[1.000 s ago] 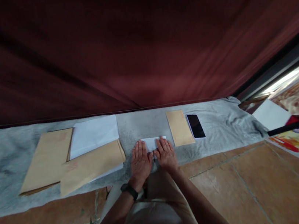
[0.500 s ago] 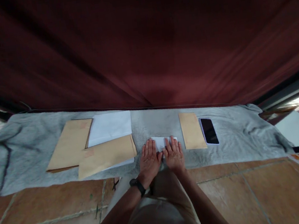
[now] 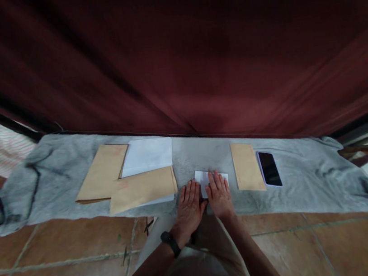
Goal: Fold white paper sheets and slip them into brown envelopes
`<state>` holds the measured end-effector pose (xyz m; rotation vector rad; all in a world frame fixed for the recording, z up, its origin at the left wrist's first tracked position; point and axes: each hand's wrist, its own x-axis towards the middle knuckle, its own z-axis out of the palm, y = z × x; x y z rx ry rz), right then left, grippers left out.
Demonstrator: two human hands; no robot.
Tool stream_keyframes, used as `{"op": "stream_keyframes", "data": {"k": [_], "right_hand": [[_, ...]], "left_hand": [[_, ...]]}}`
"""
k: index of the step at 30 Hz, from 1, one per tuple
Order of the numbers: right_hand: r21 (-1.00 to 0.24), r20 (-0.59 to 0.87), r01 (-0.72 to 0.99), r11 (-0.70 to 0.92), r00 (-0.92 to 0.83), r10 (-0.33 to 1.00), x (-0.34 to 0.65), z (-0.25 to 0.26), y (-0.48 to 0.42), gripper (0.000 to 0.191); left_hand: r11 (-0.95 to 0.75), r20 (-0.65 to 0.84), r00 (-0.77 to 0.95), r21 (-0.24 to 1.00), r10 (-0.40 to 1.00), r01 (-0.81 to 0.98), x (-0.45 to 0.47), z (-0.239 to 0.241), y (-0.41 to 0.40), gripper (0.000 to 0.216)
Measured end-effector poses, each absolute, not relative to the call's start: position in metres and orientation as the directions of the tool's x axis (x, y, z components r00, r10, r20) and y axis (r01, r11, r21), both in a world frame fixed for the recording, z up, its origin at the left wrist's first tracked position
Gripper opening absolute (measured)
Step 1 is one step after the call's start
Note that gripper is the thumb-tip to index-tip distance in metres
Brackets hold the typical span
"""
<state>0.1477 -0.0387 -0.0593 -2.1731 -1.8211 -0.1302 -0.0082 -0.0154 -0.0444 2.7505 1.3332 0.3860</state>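
Left hand (image 3: 188, 210) drawn back, exposing more white paper (image 3: 203, 181).
I find right hand (image 3: 220, 199) flat upon it; neither hand grips.

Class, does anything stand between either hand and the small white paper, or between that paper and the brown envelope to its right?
Nothing visible does. The right hand rests on the white paper; the left hand is at its left edge. Only a strip of gray cloth separates the paper from the brown envelope.
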Motion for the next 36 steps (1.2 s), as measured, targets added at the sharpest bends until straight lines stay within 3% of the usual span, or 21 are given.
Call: {"op": "stream_keyframes", "data": {"k": [7,12,16,19,22,31,36], "right_hand": [[-0.180,0.247,0.979,-0.093,0.137,0.959,0.138,-0.064,-0.040,0.051],[-0.160,0.259,0.979,-0.129,0.167,0.951,0.136,-0.068,-0.039,0.052],[-0.148,0.224,0.978,-0.147,0.178,0.958,0.136,-0.068,-0.039,0.053],[-0.147,0.215,0.977,-0.154,0.184,0.959,0.136,-0.066,-0.039,0.053],[-0.129,0.207,0.978,-0.161,0.185,0.961,0.135,-0.064,-0.039,0.052],[-0.109,0.193,0.980,-0.165,0.184,0.964,0.135,-0.065,-0.039,0.052],[-0.258,0.218,0.957,-0.131,0.190,0.957,0.137,-0.061,-0.037,0.050]], "left_hand": [[-0.675,0.170,0.653,0.214,0.738,0.706,-0.026,-0.031,-0.016,0.065],[-0.581,0.157,0.559,0.196,0.814,0.790,-0.075,-0.003,0.024,0.086],[-0.391,-0.082,0.405,0.149,0.910,0.908,-0.128,0.012,0.076,0.104],[-0.376,-0.272,0.399,0.132,0.876,0.917,-0.155,0.016,0.099,0.114],[-0.412,-0.349,0.428,0.122,0.834,0.903,-0.165,0.016,0.107,0.119],[-0.470,-0.225,0.493,0.148,0.841,0.870,-0.165,0.029,0.101,0.120],[-0.509,-0.028,0.524,0.198,0.851,0.838,-0.161,0.046,0.089,0.115]]}}
